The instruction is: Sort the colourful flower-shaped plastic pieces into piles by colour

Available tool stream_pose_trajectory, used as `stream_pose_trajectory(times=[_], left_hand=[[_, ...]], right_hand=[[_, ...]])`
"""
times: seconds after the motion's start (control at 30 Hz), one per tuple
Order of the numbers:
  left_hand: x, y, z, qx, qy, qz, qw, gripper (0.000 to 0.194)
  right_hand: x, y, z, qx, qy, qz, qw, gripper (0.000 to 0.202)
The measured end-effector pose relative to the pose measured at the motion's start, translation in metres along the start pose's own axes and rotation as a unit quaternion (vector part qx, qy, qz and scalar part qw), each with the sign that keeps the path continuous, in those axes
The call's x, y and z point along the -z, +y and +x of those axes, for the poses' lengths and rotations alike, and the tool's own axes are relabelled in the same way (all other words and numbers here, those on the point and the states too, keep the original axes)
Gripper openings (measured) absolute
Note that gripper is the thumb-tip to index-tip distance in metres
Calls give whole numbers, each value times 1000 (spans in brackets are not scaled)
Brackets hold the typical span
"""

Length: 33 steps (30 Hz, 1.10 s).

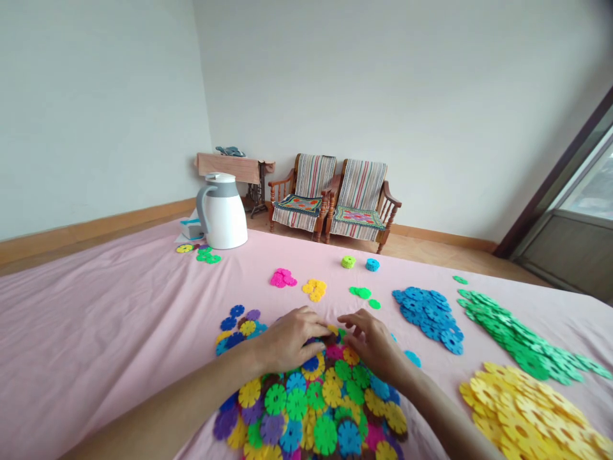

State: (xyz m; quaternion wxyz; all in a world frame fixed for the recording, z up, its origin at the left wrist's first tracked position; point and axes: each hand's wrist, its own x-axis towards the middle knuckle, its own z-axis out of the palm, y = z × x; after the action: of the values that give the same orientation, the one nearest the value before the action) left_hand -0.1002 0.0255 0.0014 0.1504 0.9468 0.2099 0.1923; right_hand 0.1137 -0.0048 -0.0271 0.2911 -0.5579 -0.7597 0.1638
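Observation:
A mixed heap of notched plastic snowflake discs (pixel 295 404) in many colours lies right in front of me on a pink tablecloth (pixel 158 326). My left hand (pixel 294 338) rests palm down on the heap's far part, fingers bent forward and thumb apart. Under its fingertips, a yellow disc (pixel 332 329) and a dark one partly show. Just to the right, my right hand (pixel 371 342) is over the same heap, its fingers spread and slightly curled toward the left hand. I see nothing held in either hand, though the left palm is hidden.
Sorted piles of blue discs (pixel 426 316), green discs (pixel 512 332) and yellow discs (pixel 531 412) lie at right. Small pink (pixel 283 278) and orange-yellow groups (pixel 315 290) lie beyond the heap, near two short stacks (pixel 348 262). A white jug (pixel 225 214) stands back left; two chairs (pixel 359 204) are behind.

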Motion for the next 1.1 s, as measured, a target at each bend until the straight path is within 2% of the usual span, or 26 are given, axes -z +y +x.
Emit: stream_pose_trajectory(times=[0.1,0.2,0.4,0.5,0.57,0.63,0.7,0.77,0.83,0.9,0.97,1.1], left_hand=[[-1,-4,-1,4,1,8,1000,24],[0,-7,-2,12,5,10,1000,21],[0,-8,-1,21,9,21,1000,20],[-1,-8,0,20,10,26,999,20],[-2,-8,0,19,12,27,999,21],[-2,-8,0,17,15,29,999,21],[-2,-9,0,14,17,28,999,21],[-1,-8,0,12,17,26,999,20],[-1,-7,1,12,15,26,999,20],[-1,-7,1,14,13,27,999,20],[-1,-7,1,16,15,26,999,19],[-2,-7,1,16,21,22,999,19]], right_hand=[[-3,-4,1,5,-24,-34,999,30],[-1,-7,2,0,-20,-44,999,24],[3,-1,4,-57,-21,25,998,9],[6,14,7,-106,22,54,993,2],[11,24,10,-131,76,65,986,8],[18,27,11,-149,129,55,979,15],[28,22,9,-153,147,17,977,17],[38,11,5,-133,88,-25,987,13],[47,-1,-3,-93,-27,-41,994,11],[53,-10,-12,-61,-116,-52,990,10],[56,-14,-19,-41,-163,-67,984,19],[53,-15,-24,-31,-201,-66,977,27]])
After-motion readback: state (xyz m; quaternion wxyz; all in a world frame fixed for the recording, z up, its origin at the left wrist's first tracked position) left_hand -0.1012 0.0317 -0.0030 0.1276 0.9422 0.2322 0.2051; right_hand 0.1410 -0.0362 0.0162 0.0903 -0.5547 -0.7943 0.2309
